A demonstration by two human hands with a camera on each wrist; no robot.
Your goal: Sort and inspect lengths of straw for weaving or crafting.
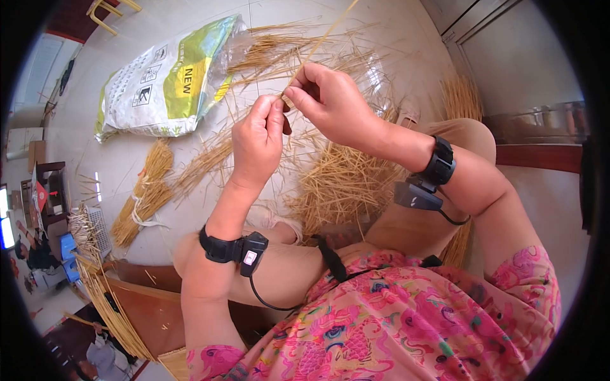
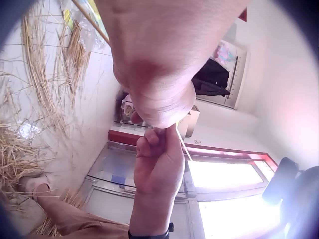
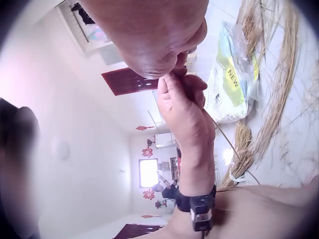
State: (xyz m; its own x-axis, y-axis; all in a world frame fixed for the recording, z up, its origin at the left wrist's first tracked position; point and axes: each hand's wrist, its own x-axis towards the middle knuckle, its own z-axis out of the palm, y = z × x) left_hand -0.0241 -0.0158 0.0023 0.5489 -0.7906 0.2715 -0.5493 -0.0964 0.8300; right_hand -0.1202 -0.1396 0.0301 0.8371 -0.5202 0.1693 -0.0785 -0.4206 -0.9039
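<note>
Straw stalk (image 1: 321, 44) sits pinched between left hand (image 1: 257, 143) and right hand (image 1: 330, 105).

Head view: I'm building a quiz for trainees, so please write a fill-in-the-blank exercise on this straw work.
1. The left hand and the right hand both pinch one thin yellow straw stalk, which runs up to the ____ edge of the head view.
2. The white and green plastic sack bears the printed word ____.
3. The tied bundle of dry straw lies on the pale tiled ____.

Missing words: top; NEW; floor.
</note>
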